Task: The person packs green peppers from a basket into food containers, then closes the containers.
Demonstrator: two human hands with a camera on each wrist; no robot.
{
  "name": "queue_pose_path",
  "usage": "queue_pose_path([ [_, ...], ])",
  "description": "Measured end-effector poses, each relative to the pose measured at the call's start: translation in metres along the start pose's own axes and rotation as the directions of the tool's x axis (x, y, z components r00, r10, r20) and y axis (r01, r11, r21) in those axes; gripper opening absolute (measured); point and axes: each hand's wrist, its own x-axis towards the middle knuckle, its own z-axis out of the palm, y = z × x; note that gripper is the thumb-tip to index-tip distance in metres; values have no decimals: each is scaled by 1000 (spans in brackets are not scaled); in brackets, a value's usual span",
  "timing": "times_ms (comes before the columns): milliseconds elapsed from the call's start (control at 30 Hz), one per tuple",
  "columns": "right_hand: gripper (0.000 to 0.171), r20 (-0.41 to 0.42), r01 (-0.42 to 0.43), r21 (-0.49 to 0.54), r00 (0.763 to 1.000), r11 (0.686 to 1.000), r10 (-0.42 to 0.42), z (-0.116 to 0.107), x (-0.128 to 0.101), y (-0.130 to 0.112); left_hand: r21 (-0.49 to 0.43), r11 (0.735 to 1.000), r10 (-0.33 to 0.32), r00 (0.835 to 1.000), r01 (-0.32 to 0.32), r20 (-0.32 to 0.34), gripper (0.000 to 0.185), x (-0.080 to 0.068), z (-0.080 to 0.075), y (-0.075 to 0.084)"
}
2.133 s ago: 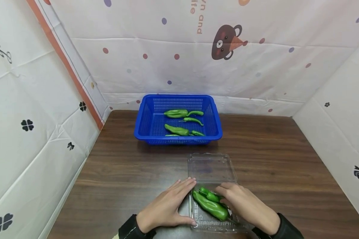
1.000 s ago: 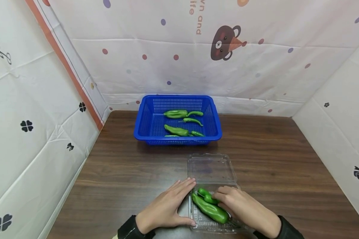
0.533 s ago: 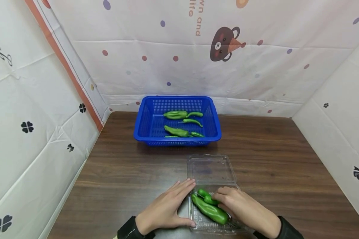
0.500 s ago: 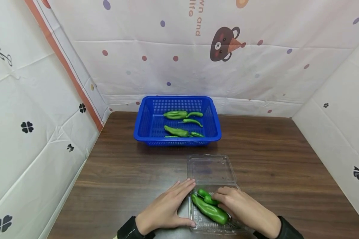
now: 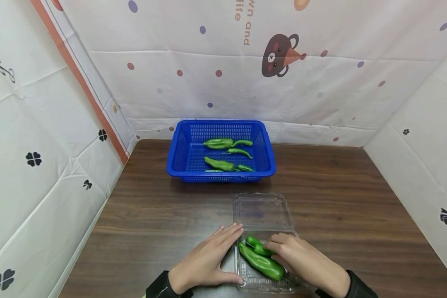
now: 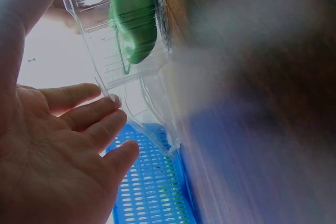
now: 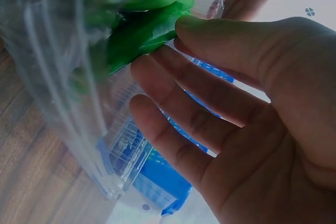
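The left hand (image 5: 206, 263) touched the clear box (image 5: 251, 272) with straight fingers, and holding it still while pinching softly seemed the best way. In the box lay a long, fat, shiny green pepper (image 5: 262, 263) and a smaller, bright green pepper (image 5: 261, 249), pinched by the fingers of the right hand (image 5: 296, 257).

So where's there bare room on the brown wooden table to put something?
The table is bare right of the right hand and left of the left hand. A narrower strip lies between the open clear plastic box and the blue plastic basket. Inside the box it's crowded with shiny green peppers and that right hand.
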Motion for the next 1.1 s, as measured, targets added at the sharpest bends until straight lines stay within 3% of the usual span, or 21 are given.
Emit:
queue_pose_path([
  [133,20,6,17,1,1000,1000,-17,-1,0,1,2,1000,5,1000,-5,-6,108,-1,0,0],
  [300,22,-44,69,-32,997,997,-70,-7,1,2,6,1000,10,999,-10,-30,108,0,-4,0],
  [567,26,-102,130,-190,983,973,-152,-29,12,2,49,999,-16,988,23,-155,118,4,-19,-4],
  [867,42,-193,134,-222,965,966,-178,-55,32,2,140,987,-31,950,79,-312,124,10,-34,-13],
  [1100,50,-275,130,-206,944,970,-185,-66,56,10,158,975,-87,918,159,-387,120,13,-45,-20],
])
